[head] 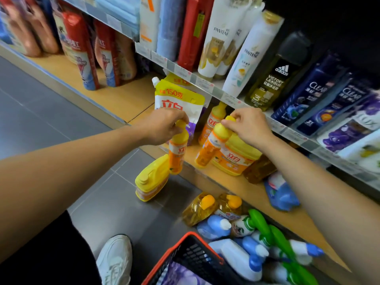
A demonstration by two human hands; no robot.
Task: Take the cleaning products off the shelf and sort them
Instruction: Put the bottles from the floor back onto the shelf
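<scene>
My left hand [164, 125] grips the yellow cap of a slim orange detergent bottle [177, 155], which hangs over the edge of the bottom shelf [232, 182]. My right hand [249, 126] pinches the yellow cap of a second orange bottle [209, 148], tilted above the shelf. A third such bottle [211, 120] stands behind them. A large yellow jug [236, 157] stands on the shelf under my right hand. A white and yellow refill pouch [181, 101] leans at the back.
On the floor lie a yellow jug [151, 182], two amber bottles [213, 206], and several blue, white and green cleaner bottles [257, 243]. A red and black basket [195, 262] stands near my white shoe [115, 260]. Shampoo bottles [253, 52] fill the upper shelf.
</scene>
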